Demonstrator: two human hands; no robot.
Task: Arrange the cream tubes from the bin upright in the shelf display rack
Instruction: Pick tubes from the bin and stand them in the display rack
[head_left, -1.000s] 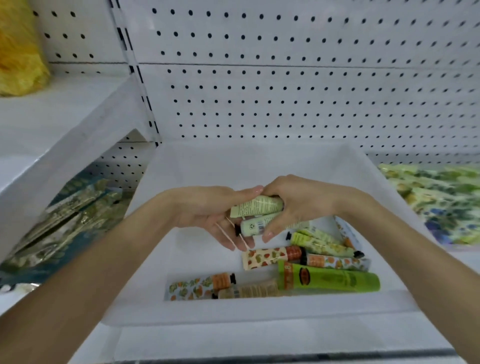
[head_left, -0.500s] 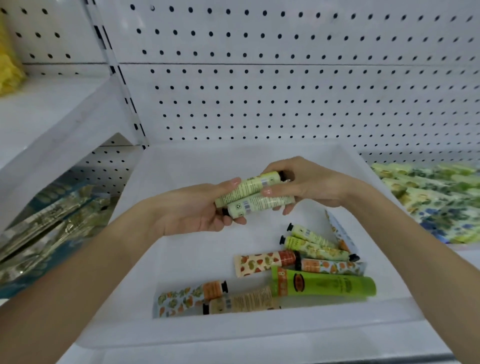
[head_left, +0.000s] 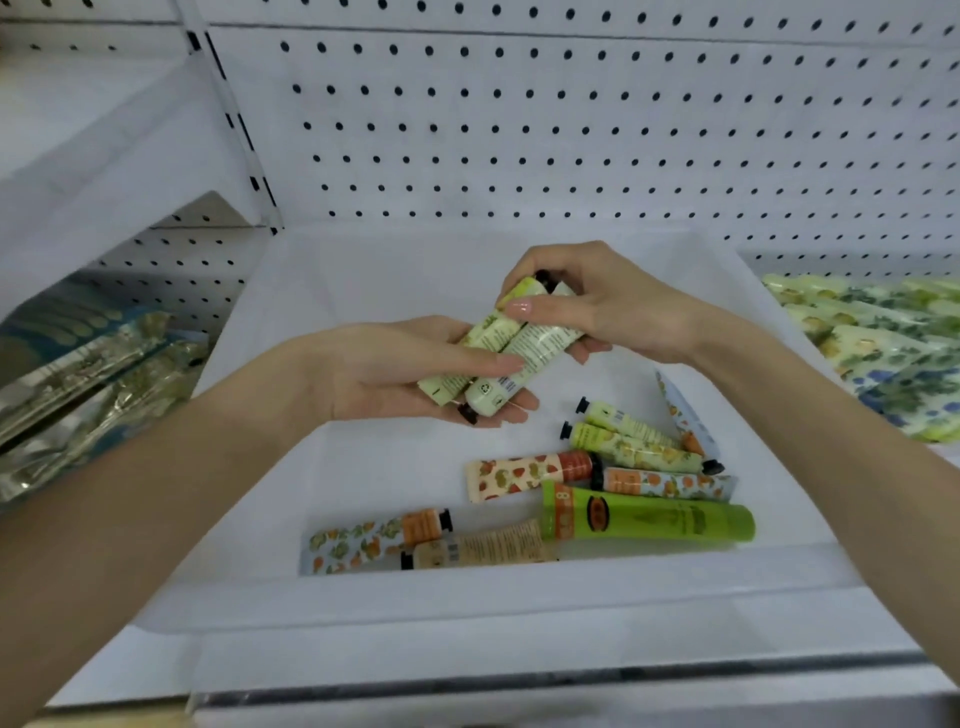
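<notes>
Here, a pair of pale green tubes (head_left: 501, 353) is held above the white bin (head_left: 363, 291), shared between both hands. The left hand (head_left: 395, 374) is turned palm up under the lower ends; its fingers (head_left: 517, 402) are laid nearly straight beneath the tubes and the thumb is pressed across their top, so the pair is pinched. The right hand (head_left: 608, 306) is curled over the upper ends, thumb in front and fingers wrapped behind, and the tubes are gripped there as well. The two tubes are kept side by side, touching and tilted, with one black cap seen at the upper end and another at the lower end.

Further tubes are left lying flat on the bin floor, gathered toward its near right corner. A large bright green tube (head_left: 649, 519) is seen nearest the front wall, with a strawberry-print tube (head_left: 524, 475) and an orange-print tube (head_left: 670, 483) just behind it. Two yellow-green tubes (head_left: 631, 439) are laid beside each other farther back, and a pale blue tube (head_left: 685, 415) is leaned against the right wall. A fruit-print tube (head_left: 374, 538) and a beige tube (head_left: 483, 551) are set at the front left of the group.

The bin is backed by white pegboard (head_left: 571, 130). Foil packets (head_left: 88, 374) are stacked to the left and floral packets (head_left: 883, 353) to the right.
</notes>
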